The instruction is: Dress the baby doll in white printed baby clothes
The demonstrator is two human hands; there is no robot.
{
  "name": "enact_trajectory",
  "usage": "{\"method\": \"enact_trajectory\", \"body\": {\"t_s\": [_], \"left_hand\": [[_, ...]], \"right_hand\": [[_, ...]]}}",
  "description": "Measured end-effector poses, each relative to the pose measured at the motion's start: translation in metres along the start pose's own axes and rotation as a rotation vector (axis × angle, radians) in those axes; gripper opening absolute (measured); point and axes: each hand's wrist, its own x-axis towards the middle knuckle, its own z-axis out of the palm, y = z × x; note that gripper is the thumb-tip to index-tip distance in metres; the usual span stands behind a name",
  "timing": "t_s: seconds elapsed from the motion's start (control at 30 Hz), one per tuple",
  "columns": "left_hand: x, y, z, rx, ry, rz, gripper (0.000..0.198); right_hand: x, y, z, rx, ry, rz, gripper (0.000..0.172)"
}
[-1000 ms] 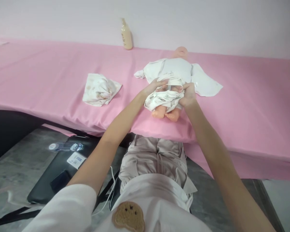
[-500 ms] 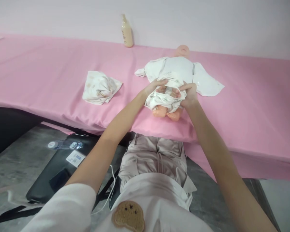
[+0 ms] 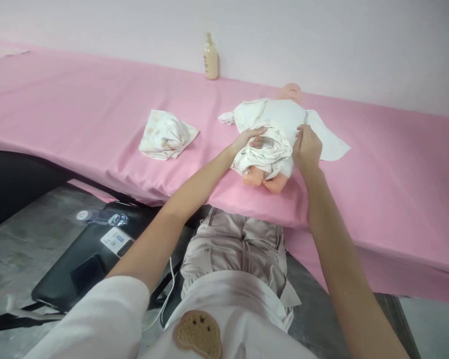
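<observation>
A baby doll (image 3: 290, 117) in a white top lies on the pink-covered table, its head at the wall side and its bare feet (image 3: 275, 183) towards me. Around its lower legs sits a bunched white patterned garment (image 3: 271, 160), gathered into a ring. My left hand (image 3: 249, 139) grips the left side of this ring, thumb on top and fingers inside the opening. Beside the doll's body, right of the garment, my right hand (image 3: 307, 147) is closed with curled fingers. Whatever it pinches, if anything, is hidden.
A crumpled white spotted cloth (image 3: 168, 135) lies left of the doll. A pump bottle (image 3: 210, 60) stands against the wall. Below the table edge, a black case (image 3: 65, 274) holds a clear plastic bottle (image 3: 101, 217) and a dark phone-like object (image 3: 88, 275).
My right hand has left the garment's ring and moved up and right to the doll's side, closing its fingers. My left hand keeps its hold. The whole view has shifted slightly.
</observation>
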Motion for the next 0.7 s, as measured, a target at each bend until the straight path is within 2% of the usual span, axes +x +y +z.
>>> {"method": "enact_trajectory", "body": {"t_s": [0.1, 0.2, 0.37, 0.47, 0.6, 0.7], "left_hand": [[0.002, -0.001, -0.003, -0.062, -0.101, -0.054, 0.043], [0.003, -0.001, -0.007, -0.07, -0.103, -0.074, 0.044], [0.007, -0.002, -0.01, -0.103, -0.106, -0.119, 0.044], [0.01, -0.002, -0.011, -0.1, -0.126, -0.111, 0.044], [0.012, -0.002, -0.014, -0.067, -0.142, -0.079, 0.041], [0.014, -0.004, -0.019, 0.07, -0.132, 0.038, 0.041]], "right_hand": [[-0.002, 0.012, 0.005, -0.156, -0.049, -0.051, 0.038], [-0.002, 0.017, 0.008, -0.201, -0.073, -0.038, 0.041], [-0.005, 0.023, 0.006, -0.268, -0.185, 0.043, 0.046], [-0.008, 0.025, 0.005, -0.245, -0.176, -0.077, 0.048], [-0.012, 0.022, 0.009, -0.127, -0.138, -0.284, 0.04], [-0.013, 0.019, 0.019, 0.019, -0.038, -0.34, 0.042]]}}
